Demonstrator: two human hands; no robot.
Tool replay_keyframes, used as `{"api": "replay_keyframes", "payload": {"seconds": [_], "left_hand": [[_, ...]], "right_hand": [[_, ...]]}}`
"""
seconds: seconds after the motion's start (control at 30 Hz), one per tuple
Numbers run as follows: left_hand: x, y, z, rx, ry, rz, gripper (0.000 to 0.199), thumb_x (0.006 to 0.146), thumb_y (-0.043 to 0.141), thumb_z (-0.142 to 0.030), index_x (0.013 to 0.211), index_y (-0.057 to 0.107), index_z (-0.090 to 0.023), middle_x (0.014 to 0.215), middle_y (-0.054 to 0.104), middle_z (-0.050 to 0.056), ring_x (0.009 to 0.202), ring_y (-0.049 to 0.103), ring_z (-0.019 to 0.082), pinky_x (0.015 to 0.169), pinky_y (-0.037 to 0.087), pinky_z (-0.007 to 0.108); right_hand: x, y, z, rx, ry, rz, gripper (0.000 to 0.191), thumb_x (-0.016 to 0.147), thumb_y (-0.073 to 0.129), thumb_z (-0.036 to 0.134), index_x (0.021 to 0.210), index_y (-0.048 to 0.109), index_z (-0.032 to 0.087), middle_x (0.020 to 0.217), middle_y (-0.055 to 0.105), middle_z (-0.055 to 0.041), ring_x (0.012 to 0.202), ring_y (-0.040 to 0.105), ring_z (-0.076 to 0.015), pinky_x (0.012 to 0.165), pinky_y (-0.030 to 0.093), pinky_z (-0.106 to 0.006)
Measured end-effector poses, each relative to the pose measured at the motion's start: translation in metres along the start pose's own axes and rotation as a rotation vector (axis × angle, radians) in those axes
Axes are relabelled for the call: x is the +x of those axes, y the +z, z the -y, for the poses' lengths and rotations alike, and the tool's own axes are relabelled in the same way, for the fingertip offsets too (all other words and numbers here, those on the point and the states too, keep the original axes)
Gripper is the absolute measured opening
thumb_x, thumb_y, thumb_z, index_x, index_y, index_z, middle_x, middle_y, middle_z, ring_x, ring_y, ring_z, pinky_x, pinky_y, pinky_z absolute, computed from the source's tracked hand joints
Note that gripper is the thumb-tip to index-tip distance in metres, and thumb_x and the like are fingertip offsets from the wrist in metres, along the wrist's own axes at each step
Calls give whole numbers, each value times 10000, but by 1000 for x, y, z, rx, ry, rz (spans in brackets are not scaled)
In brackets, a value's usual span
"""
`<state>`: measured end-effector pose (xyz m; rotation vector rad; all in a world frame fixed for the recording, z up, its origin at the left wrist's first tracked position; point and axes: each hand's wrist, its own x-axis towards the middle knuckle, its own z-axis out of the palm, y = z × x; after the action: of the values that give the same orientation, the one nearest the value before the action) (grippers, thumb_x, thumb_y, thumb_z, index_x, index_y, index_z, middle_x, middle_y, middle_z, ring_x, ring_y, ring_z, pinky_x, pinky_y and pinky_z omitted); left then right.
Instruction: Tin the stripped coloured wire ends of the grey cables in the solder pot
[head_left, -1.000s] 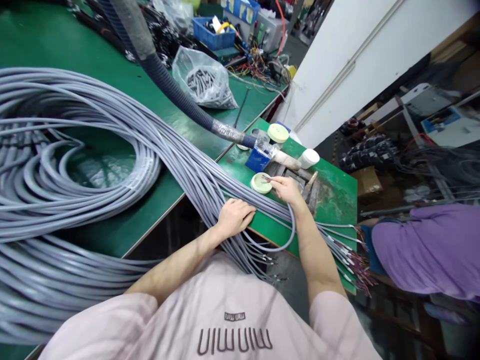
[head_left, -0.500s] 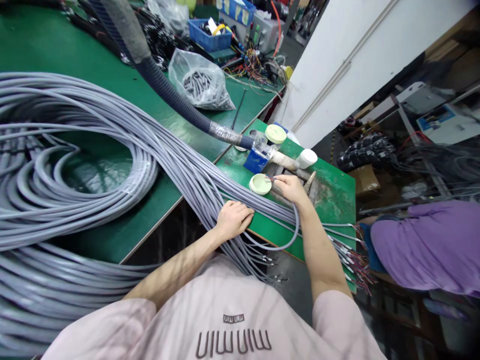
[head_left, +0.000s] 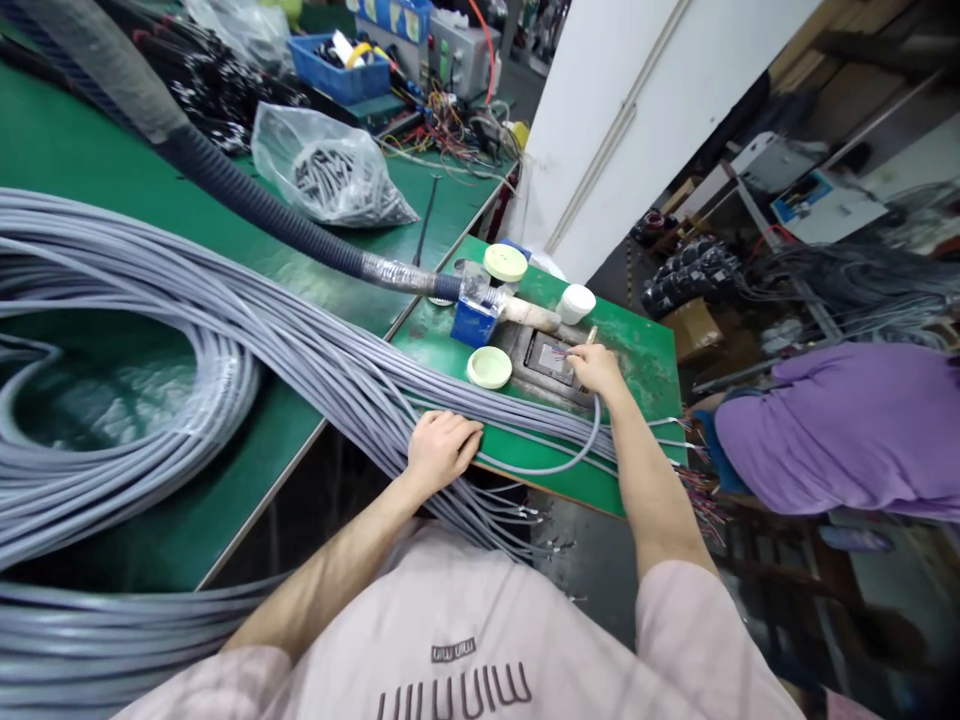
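My right hand (head_left: 596, 370) pinches the end of a grey cable (head_left: 596, 425). Thin coloured wires (head_left: 559, 352) stick out of the fingers to the left, over the silvery square surface of a solder pot (head_left: 551, 362). From that hand the cable loops down and back left to the bundle. My left hand (head_left: 444, 447) lies over the thick bundle of grey cables (head_left: 345, 350) at the bench edge, its fingers closed together and curled over them. Left of the solder pot stands a round tub (head_left: 489, 368) with pale green contents.
A ribbed hose (head_left: 292, 220) crosses to a blue box (head_left: 474, 322) beside the pot. A yellow-lidded jar (head_left: 505, 262) and a white cup (head_left: 576, 303) stand behind. Coiled cables (head_left: 217, 400) cover the left bench. A person in purple (head_left: 862, 430) is at right.
My right hand has carried the wire ends from the round tub rightward, over the solder pot. My left hand stays on the bundle. The whole view has shifted.
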<state>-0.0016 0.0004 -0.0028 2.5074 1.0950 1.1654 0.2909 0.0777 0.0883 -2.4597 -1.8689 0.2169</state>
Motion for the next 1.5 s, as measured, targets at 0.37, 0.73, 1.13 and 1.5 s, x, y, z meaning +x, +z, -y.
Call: {"api": "replay_keyframes", "payload": {"seconds": [0.37,0.73,1.13,1.5], "left_hand": [[0,0,0,14,9,9,139,905,511,-241,917,646,-210,755,704,-8,701,610,144,741,400,327],[-1,1,0,7,-21,50,151,908,502,-251,924,649,-219,789,721,-1,723,613,153,744,394,335],[13,-4,-13,-532,-356,-85,131,841,605,-293,877,702,-214,790,715,28,745,633,168,744,453,347],[42,10,-57,-1582,-940,-279,323,578,841,-366,822,699,-209,701,690,-11,592,596,98,581,506,234]], "right_hand": [[11,11,-4,-4,24,23,348,825,514,297,1091,734,249,1108,729,-86,1040,661,-241,917,485,-340],[6,2,-5,152,-43,-32,311,792,522,249,980,767,204,997,753,-84,946,678,-236,857,494,-325],[-108,15,55,1264,-160,-68,383,807,589,410,1090,676,167,351,389,102,307,312,-68,366,266,-207],[-140,53,96,1463,-144,16,358,828,581,439,1087,678,211,370,368,104,316,286,-67,367,243,-222]]}}
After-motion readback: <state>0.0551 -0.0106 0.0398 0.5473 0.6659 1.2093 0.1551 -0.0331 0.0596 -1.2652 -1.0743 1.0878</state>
